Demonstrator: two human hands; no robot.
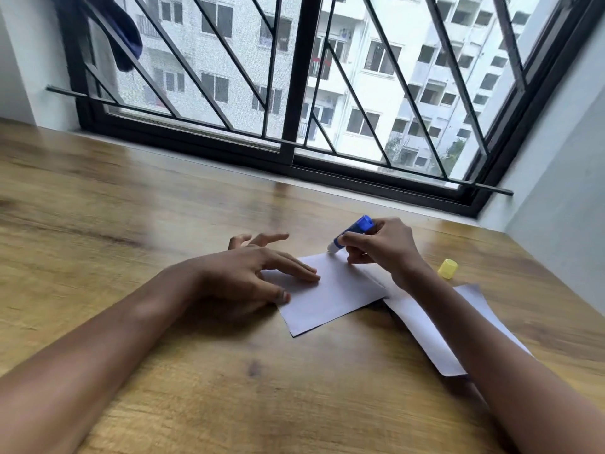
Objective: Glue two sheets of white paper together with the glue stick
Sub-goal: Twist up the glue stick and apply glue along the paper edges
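Note:
A white sheet of paper (pixel 330 296) lies flat on the wooden table (pixel 163 224). My left hand (pixel 252 273) rests on its left edge with straight fingers pressing it down. My right hand (pixel 383 247) grips a blue glue stick (pixel 352 234), uncapped, tilted with its white tip touching the sheet's far corner. A second white sheet (pixel 425 326) lies to the right, partly under my right forearm and under the first sheet's right edge.
The glue stick's yellow cap (pixel 447 269) stands on the table right of my right hand. A barred window (pixel 294 93) runs along the table's far edge. A pale wall (pixel 563 158) bounds the right side.

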